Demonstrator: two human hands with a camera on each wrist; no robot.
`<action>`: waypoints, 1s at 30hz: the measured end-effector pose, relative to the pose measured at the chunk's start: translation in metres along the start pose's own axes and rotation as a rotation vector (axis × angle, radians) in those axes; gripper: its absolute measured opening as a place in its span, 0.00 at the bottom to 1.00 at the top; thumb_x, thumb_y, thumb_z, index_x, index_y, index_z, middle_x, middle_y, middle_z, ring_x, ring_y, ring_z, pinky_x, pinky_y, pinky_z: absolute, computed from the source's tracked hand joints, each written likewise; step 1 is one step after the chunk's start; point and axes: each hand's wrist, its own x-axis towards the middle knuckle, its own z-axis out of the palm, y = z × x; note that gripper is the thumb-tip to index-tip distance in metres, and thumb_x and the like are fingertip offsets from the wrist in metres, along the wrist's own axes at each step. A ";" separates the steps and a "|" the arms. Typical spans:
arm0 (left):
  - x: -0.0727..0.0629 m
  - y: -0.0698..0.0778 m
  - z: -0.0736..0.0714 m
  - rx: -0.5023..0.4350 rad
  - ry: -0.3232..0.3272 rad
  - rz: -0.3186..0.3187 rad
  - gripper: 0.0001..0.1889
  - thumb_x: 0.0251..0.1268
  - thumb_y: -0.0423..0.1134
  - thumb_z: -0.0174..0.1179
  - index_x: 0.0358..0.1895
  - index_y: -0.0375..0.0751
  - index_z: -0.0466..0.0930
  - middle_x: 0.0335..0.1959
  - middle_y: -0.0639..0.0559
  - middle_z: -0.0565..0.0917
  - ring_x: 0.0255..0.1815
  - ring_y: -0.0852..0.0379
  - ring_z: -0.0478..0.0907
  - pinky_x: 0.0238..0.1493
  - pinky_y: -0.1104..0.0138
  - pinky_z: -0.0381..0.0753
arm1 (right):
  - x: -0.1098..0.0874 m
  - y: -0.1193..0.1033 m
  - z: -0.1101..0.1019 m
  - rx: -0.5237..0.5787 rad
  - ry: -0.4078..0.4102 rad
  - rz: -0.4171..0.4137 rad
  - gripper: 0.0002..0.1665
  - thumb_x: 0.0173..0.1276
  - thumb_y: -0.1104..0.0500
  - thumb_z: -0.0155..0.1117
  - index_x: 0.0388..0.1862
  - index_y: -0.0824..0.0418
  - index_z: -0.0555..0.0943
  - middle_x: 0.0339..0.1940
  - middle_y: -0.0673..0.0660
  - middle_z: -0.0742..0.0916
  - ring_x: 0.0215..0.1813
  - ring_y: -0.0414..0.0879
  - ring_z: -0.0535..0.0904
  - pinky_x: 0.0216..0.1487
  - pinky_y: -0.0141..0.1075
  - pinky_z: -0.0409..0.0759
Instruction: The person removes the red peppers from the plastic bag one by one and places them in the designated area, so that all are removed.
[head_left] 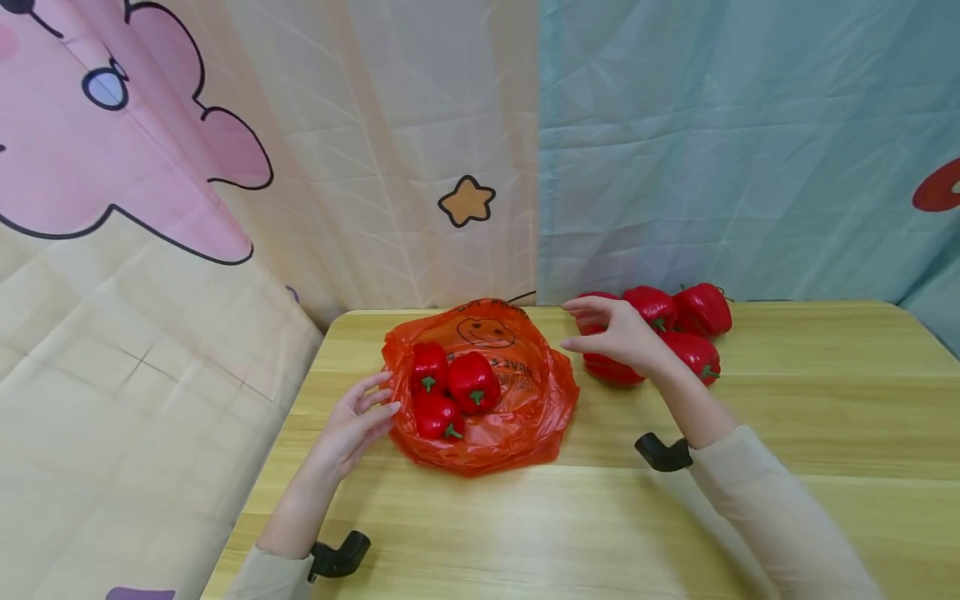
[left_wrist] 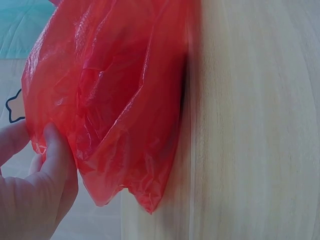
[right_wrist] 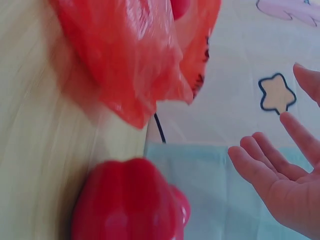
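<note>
A thin red plastic bag (head_left: 517,425) lies with its mouth open on the table, three red bell peppers (head_left: 474,383) with green stems inside its left part. At the bag's left edge, my left hand (head_left: 352,429) pinches the plastic between thumb and fingers; the left wrist view shows the bag edge (left_wrist: 55,100) at the thumb tip. My right hand (head_left: 618,333) hovers past the bag's right side, fingers spread and holding nothing. Beneath and behind it sits a group of several more bell peppers (head_left: 692,354), partly hidden by the hand. One pepper (right_wrist: 127,205) looms large in the right wrist view.
The light wooden table (head_left: 810,400) runs up to a printed curtain (head_left: 675,167) behind it. Another printed cloth (head_left: 135,350) hangs along the left side. Each wrist carries a black mount, such as the right one (head_left: 663,452).
</note>
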 end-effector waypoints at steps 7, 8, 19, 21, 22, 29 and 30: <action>0.000 0.000 -0.001 -0.008 0.004 -0.008 0.29 0.65 0.28 0.54 0.68 0.37 0.56 0.50 0.50 0.73 0.41 0.62 0.78 0.46 0.70 0.79 | 0.016 -0.009 0.018 -0.035 -0.081 -0.023 0.35 0.52 0.55 0.74 0.59 0.62 0.75 0.57 0.62 0.78 0.57 0.58 0.73 0.52 0.50 0.76; 0.000 0.000 -0.001 -0.008 0.003 -0.008 0.29 0.65 0.28 0.54 0.68 0.37 0.56 0.50 0.50 0.72 0.41 0.62 0.78 0.46 0.70 0.79 | 0.018 -0.010 0.021 -0.044 -0.092 -0.028 0.35 0.53 0.54 0.74 0.59 0.62 0.75 0.57 0.62 0.78 0.57 0.58 0.73 0.53 0.50 0.76; -0.001 -0.002 -0.002 0.000 -0.006 0.003 0.29 0.66 0.28 0.53 0.69 0.37 0.55 0.52 0.48 0.71 0.41 0.62 0.78 0.46 0.70 0.79 | 0.037 -0.016 0.047 -0.035 -0.185 -0.034 0.33 0.53 0.56 0.72 0.59 0.62 0.74 0.57 0.64 0.78 0.58 0.60 0.72 0.53 0.49 0.76; -0.001 -0.001 -0.002 0.001 -0.004 0.002 0.29 0.66 0.28 0.53 0.69 0.37 0.55 0.53 0.47 0.70 0.41 0.62 0.78 0.46 0.70 0.79 | 0.040 -0.017 0.050 -0.020 -0.193 -0.033 0.33 0.53 0.56 0.72 0.59 0.62 0.74 0.56 0.63 0.78 0.57 0.60 0.73 0.52 0.47 0.77; -0.001 -0.001 -0.002 0.002 -0.003 0.001 0.29 0.66 0.28 0.53 0.69 0.37 0.55 0.53 0.47 0.70 0.41 0.62 0.78 0.46 0.70 0.79 | 0.042 -0.017 0.052 -0.014 -0.197 -0.034 0.33 0.53 0.57 0.72 0.59 0.63 0.74 0.56 0.63 0.78 0.57 0.61 0.73 0.51 0.47 0.78; -0.001 0.000 0.000 0.005 0.001 -0.005 0.29 0.66 0.29 0.53 0.68 0.38 0.56 0.52 0.48 0.71 0.41 0.62 0.78 0.46 0.70 0.78 | 0.051 -0.019 0.065 -0.001 -0.215 -0.008 0.32 0.53 0.58 0.73 0.58 0.64 0.75 0.55 0.66 0.77 0.57 0.62 0.72 0.50 0.45 0.79; -0.001 0.000 0.000 0.004 0.001 -0.005 0.29 0.66 0.29 0.53 0.68 0.38 0.56 0.52 0.48 0.71 0.41 0.62 0.78 0.46 0.70 0.78 | 0.052 -0.018 0.068 0.001 -0.217 -0.003 0.32 0.53 0.58 0.73 0.57 0.64 0.75 0.56 0.66 0.77 0.57 0.62 0.72 0.50 0.44 0.79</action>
